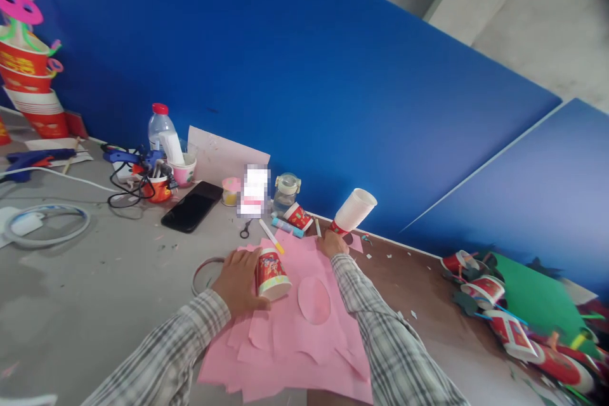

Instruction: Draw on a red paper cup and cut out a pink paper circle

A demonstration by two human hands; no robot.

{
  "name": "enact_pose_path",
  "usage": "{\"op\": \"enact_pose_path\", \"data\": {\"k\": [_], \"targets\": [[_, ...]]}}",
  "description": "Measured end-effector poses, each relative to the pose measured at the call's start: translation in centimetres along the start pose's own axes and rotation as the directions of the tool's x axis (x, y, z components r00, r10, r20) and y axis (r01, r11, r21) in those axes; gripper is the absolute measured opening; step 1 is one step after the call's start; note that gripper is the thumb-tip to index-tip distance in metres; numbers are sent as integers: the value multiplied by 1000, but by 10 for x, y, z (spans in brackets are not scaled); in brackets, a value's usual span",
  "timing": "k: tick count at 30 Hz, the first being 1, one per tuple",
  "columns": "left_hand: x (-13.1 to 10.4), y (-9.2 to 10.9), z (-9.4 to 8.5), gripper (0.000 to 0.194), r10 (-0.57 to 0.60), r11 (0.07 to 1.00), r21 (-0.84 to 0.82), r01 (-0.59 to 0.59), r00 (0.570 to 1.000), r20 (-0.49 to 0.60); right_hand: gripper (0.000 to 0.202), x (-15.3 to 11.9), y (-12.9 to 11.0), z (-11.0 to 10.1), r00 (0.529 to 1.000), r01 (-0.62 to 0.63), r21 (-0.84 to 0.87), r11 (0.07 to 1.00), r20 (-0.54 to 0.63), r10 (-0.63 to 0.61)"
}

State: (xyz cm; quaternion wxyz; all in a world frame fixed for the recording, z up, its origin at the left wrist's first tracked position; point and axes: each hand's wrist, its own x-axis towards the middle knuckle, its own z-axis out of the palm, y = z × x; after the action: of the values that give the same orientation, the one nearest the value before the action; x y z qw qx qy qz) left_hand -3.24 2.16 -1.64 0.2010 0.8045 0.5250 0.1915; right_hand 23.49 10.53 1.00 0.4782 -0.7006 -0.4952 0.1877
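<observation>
My left hand (242, 280) is closed round the left side of a red printed paper cup (273, 271), which is tilted with its pale end towards me over the pink paper. Farther forward, my right hand (333, 244) is at the red lower part of a stack of paper cups (354, 210) that leans right. Its fingers appear closed there, though they are partly hidden. Beneath both forearms lie layered pink paper sheets (328, 346), with a loose pink oval (314, 300) right of the held cup.
Behind the paper are a marker (272, 238), scissors (245, 229), a blue tube (288, 226), a tipped cup (299, 217) and a jar (286, 192). A phone (193, 206) and glue gun (128, 157) are left. Cup crafts (514, 333) lie right. A blue partition (304, 76) borders the table.
</observation>
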Motion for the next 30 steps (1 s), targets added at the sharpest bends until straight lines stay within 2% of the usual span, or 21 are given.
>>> {"op": "enact_pose_path", "data": {"k": [3,6,10,13,14,15,16,18,19,21,25,27,30], "targets": [[0,-2,2,113,23,1000,-2,-23,1000,-10,26,-2,-3,5,994,-111,-78,991,5,112],[0,-4,3,119,32,999,-6,-32,999,-26,25,-4,-8,0,987,-155,-124,980,12,157],[1,-3,-2,121,57,994,-90,-68,990,-126,22,-18,-18,-22,995,-99,-129,987,19,102],[2,-2,-13,97,61,937,-309,-165,945,-321,19,-47,-35,-41,1000,13,-87,996,28,-11],[1,-1,-18,84,31,889,-408,-209,915,-402,17,-60,-42,-46,998,56,-62,996,35,-54],[1,0,-23,75,28,869,-439,-229,908,-419,15,-74,-50,-49,994,99,-34,995,46,-97],[0,1,-27,68,29,846,-472,-248,906,-422,15,-88,-58,-50,988,136,-3,991,71,-136],[-2,2,-36,58,0,705,-653,-277,921,-390,11,-115,-74,-47,965,188,67,980,171,-197],[-2,2,-39,57,-7,641,-713,-283,927,-374,10,-127,-81,-42,936,202,161,966,258,-239],[-4,2,-42,56,9,517,-805,-291,942,-334,11,-146,-92,-29,887,158,286,945,379,-263],[-7,4,-40,49,71,270,-934,-232,973,-221,14,-166,-106,-5,826,84,323,943,506,-248],[-8,6,-38,42,91,176,-967,-183,981,-170,14,-171,-111,1,784,34,330,943,576,-230],[-9,11,-36,38,88,110,-980,-167,983,-158,23,-179,-116,4,688,-199,359,912,713,-131]]}}
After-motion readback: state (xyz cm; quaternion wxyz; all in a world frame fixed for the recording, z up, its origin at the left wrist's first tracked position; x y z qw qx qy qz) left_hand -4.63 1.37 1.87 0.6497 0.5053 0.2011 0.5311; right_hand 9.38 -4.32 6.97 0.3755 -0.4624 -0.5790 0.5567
